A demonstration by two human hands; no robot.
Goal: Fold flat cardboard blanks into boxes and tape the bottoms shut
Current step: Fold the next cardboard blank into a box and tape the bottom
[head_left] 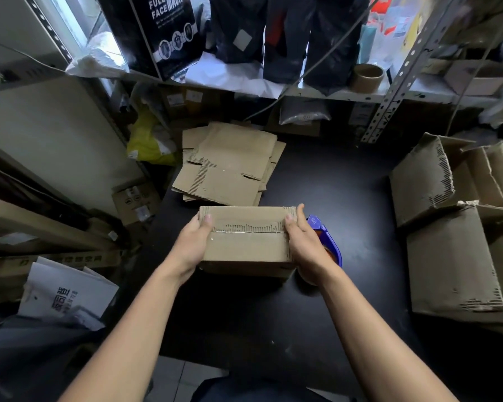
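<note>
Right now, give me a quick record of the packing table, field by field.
Box: held at both ends, taped seam up
Left hand: grips box's left end
Right hand: grips box's right end
Tape dispenser: blue, on table behind right hand
Flat blanks: stacked beyond the box
Finished boxes: piled at right
Table: black

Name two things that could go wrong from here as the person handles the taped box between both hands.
1. The blue tape dispenser lies right beside the right hand; setting the box down or turning it could knock it.
2. The box's edges look ragged near the seam, so the tape may hold poorly there.
</note>
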